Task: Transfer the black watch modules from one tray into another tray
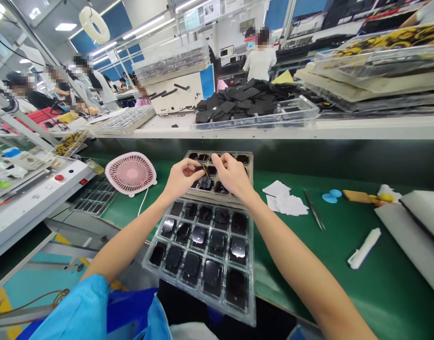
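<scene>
Left hand (183, 175) pinching a small dark piece with a yellowish strip (205, 171), above the far compartment tray (251, 165); right hand (234, 177) close beside it, its grip indeterminable here. Step in hand, apparently: two-handed handling of one piece. The next move calls for fine fingertip control. Nearer the body: a clear plastic tray (252, 278) of glossy black rounded pieces (191, 267).

On the green-topped counter (337, 255), a rounded pink plastic fan (132, 171) with a slatted grille sits at left, its thin white cable (143, 202) trailing. At right lie loose white paper scraps (288, 202), slim grey metal tweezers (312, 208), round light-blue discs (329, 198) and a white, pen-like tube (364, 248). Beyond a white shelf (365, 128), a person in a white top (259, 62) faces away.
</scene>
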Demonstrator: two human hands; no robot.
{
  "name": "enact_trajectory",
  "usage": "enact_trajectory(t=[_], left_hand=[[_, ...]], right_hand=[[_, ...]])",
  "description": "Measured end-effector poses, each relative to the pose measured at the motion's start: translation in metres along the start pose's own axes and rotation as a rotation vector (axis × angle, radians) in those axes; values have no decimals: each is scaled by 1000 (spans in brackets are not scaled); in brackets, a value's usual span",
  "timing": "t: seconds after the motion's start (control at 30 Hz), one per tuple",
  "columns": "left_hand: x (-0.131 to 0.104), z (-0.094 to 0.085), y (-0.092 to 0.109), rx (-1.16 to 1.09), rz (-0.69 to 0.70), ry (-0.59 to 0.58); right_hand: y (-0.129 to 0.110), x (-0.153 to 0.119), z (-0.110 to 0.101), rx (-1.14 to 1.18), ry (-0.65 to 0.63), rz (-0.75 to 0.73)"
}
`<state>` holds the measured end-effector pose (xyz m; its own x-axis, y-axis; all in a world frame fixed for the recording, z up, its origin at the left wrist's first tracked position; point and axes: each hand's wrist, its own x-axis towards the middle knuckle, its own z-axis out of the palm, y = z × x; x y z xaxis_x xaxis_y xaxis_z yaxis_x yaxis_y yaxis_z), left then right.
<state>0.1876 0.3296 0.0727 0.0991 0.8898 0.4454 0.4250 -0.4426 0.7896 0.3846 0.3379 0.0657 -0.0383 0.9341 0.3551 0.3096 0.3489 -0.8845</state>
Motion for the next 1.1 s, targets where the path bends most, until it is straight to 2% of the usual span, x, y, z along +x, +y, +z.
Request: enact_trajectory(t=[0.1,0.17,0.23,0.3,0.4,0.5,0.57,0.67,0.73,0.8,0.93,1.1], left_hand=[[0,15,31,-142,5,-11],[-2,22,43,-205,-14,-1],[-4,27,48,-236,-32,18],[-5,26,46,-250,-44,36],[-1,15,30,-236,-68,61],[9,-3,2,-89,-98,47],[14,-14,-17,93,-134,0],[15,-24,-38,358,-210,-141],[12,-26,-45,470,-222,-232],[9,-27,-51,545,-173,-273],[11,-30,-63,611,-49,-261],[43,-20,-78,597,-108,-196]], right_hand=[[-6,-6,0,72,-115,-100],[-9,-8,1,145,-161,-159],[-10,-7,2,188,-121,-155],[-6,-3,2,213,-26,-91],[5,8,-2,343,80,55],[12,18,-13,586,124,197],[12,22,-23,737,129,269],[9,25,-35,904,101,348],[8,27,-40,987,74,383],[9,28,-42,1038,47,397],[10,29,-40,1043,30,383],[10,28,-33,983,35,365]])
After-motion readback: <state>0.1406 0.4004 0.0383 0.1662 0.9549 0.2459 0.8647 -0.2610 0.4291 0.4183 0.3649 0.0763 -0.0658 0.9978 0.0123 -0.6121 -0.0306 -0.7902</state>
